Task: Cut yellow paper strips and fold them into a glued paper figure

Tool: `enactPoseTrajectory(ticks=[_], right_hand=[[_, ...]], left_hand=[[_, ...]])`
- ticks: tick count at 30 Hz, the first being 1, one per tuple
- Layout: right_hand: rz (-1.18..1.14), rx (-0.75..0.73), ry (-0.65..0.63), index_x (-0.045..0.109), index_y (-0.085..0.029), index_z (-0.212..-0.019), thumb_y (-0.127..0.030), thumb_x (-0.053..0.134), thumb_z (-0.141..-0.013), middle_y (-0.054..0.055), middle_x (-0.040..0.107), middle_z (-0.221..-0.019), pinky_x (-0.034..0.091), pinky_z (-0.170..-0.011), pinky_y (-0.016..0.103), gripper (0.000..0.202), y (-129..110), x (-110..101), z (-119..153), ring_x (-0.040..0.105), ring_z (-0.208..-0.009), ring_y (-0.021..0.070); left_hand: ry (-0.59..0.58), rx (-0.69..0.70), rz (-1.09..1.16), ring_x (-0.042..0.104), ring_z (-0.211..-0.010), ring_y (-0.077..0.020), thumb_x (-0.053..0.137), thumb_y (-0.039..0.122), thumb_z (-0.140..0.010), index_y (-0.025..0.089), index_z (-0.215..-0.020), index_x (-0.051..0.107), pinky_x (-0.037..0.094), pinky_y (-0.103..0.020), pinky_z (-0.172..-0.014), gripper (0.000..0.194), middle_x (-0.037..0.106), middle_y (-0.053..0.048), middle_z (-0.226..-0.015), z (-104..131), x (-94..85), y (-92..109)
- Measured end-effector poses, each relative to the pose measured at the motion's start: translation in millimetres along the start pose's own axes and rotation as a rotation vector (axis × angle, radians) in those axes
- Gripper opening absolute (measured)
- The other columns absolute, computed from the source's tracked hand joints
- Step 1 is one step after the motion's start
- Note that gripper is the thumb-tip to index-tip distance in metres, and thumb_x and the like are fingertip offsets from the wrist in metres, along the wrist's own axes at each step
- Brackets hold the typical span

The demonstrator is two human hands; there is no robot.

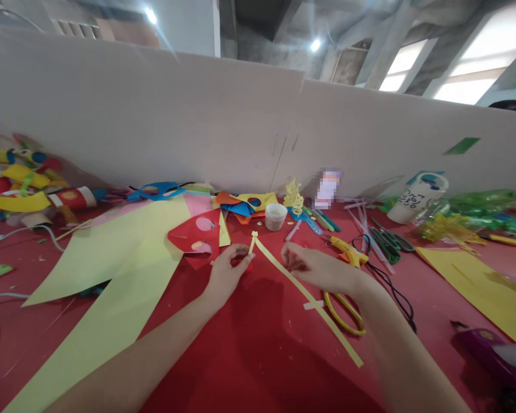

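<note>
My left hand (229, 275) pinches a narrow pale-yellow paper strip (333, 327) close to its small folded, knot-like end. From there the strip's long tail slants down to the right across the red table. My right hand (312, 265) is beside the tail with its fingers loosely curled and slightly apart. Nothing shows in its grasp, and whether a finger touches the strip is unclear. Yellow-handled scissors (348, 315) lie partly under my right forearm, beside the strip. A small white cup (276, 217) stands beyond both hands.
Yellow paper sheets (124, 287) and a red cut-out (198, 232) are at left. A yellow glue gun (348, 249), its black cord, green-handled scissors (389, 244) and a white container (418, 198) stand or lie at right. A purple object (492, 355) is near the right edge. A pale partition (155, 115) rises behind.
</note>
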State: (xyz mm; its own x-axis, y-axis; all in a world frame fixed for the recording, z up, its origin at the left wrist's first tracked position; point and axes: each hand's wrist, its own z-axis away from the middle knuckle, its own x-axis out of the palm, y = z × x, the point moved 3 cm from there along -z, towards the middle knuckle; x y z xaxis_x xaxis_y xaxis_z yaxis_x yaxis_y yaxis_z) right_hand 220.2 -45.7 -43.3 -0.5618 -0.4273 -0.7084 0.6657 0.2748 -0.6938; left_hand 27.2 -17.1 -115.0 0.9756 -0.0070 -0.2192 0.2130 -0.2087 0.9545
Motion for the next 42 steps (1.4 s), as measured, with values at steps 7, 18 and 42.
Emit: enactPoseTrajectory(ticks=[7, 18, 42], right_hand=[[-0.029, -0.037, -0.096, 0.061, -0.019, -0.094, -0.003, 0.042, -0.07, 0.004, 0.068, -0.093, 0.047, -0.077, 0.024, 0.035, -22.8, 12.9, 0.7, 0.063, -0.085, 0.0147], [0.206, -0.007, 0.276, 0.069, -0.023, -0.076, -0.017, 0.053, -0.071, 0.0, 0.065, -0.061, 0.036, -0.052, 0.023, 0.018, -47.9, 16.8, -0.1, 0.055, -0.055, 0.0142], [-0.086, 0.022, 0.411, 0.064, -0.021, -0.088, -0.037, 0.046, -0.082, 0.007, 0.057, -0.105, 0.035, -0.094, 0.038, 0.025, 29.7, 7.0, -29.8, 0.05, -0.105, 0.0213]], left_hand=[[-0.029, 0.053, -0.056, 0.059, -0.08, -0.0173, 0.057, 0.029, -0.074, 0.018, -0.082, 0.06, 0.046, -0.029, -0.075, 0.014, 0.063, -0.003, -0.082, -0.3, 0.1, 1.6], [-0.255, 0.419, -0.284, 0.059, -0.082, -0.0205, 0.057, 0.023, -0.075, 0.022, -0.08, 0.066, 0.044, -0.038, -0.083, 0.01, 0.067, -0.005, -0.081, 12.3, 11.2, 21.0], [-0.187, 0.218, -0.056, 0.058, -0.091, -0.0169, 0.057, 0.023, -0.078, 0.025, -0.106, 0.059, 0.045, -0.033, -0.086, 0.029, 0.064, -0.004, -0.094, 11.7, 8.3, 14.7]])
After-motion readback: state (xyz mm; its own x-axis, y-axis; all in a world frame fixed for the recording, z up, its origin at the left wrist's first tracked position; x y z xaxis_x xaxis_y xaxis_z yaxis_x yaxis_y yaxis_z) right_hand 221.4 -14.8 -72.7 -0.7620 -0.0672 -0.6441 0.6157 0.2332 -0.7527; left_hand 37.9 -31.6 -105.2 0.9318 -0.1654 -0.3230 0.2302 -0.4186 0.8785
